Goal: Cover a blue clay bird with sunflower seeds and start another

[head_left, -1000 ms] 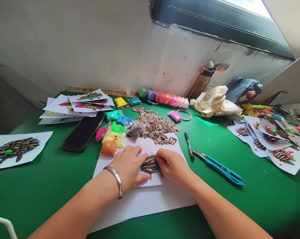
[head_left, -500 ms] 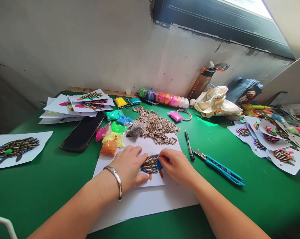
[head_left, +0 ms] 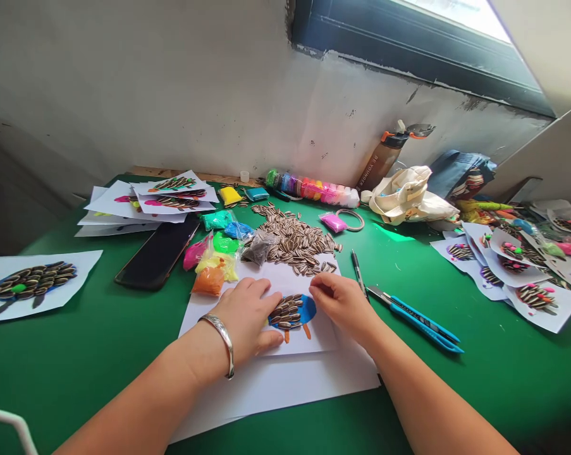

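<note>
My left hand [head_left: 245, 316], with a silver bracelet at the wrist, lies open and flat on a white sheet [head_left: 266, 363], fingers spread beside a seed picture. The picture has a blue clay body [head_left: 308, 309] with orange legs, its left part covered by rows of sunflower seeds [head_left: 288, 311]; the right end shows bare blue. My right hand [head_left: 342, 306] is just right of that blue end, thumb and fingers pinched together; whatever they hold, if anything, is hidden. Behind the hands a pile of loose sunflower seeds [head_left: 297, 240] spreads partly onto the paper.
Bags of coloured clay [head_left: 209, 280] sit left of the pile, near a phone [head_left: 157, 253]. A pen [head_left: 358, 268] and a blue utility knife [head_left: 422, 322] lie to the right. Finished seed pictures [head_left: 544, 297] lie right, others [head_left: 117, 199] left. A bottle [head_left: 384, 158] leans at the wall.
My right hand has drawn back slightly up and right, off the clay body, uncovering its blue end. My left hand keeps its place on the paper.
</note>
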The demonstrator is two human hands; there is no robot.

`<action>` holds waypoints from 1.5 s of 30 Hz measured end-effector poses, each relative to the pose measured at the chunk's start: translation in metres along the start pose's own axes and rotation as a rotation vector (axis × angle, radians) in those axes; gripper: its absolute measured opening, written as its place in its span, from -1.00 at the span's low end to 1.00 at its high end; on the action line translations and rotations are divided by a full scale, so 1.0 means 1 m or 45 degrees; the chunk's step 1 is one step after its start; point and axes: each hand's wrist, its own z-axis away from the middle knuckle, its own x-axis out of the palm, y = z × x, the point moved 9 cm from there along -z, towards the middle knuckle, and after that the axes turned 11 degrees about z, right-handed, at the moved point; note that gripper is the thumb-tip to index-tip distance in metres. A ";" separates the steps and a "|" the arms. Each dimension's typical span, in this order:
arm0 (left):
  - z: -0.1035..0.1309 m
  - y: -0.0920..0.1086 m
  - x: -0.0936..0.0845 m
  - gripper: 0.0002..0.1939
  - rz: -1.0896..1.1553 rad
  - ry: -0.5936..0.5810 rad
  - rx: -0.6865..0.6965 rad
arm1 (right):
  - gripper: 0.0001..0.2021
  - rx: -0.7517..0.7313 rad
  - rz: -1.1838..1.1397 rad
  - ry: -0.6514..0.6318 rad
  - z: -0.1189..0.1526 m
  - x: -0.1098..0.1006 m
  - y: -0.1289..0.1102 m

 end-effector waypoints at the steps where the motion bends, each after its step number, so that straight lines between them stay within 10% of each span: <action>1: 0.000 0.000 0.000 -0.56 -0.003 -0.004 -0.002 | -0.85 -0.005 0.025 0.034 -0.004 -0.004 0.001; 10: 0.000 -0.001 0.002 -0.53 0.003 0.000 -0.013 | -0.73 -0.183 0.639 0.100 -0.055 -0.002 -0.023; 26: 0.000 -0.002 0.003 -0.53 -0.002 0.001 -0.022 | -0.78 -0.208 0.701 0.201 -0.057 -0.003 -0.017; 45: 0.000 -0.001 0.000 -0.58 0.069 0.029 -0.007 | -0.88 -0.454 0.938 -0.166 -0.076 0.027 -0.073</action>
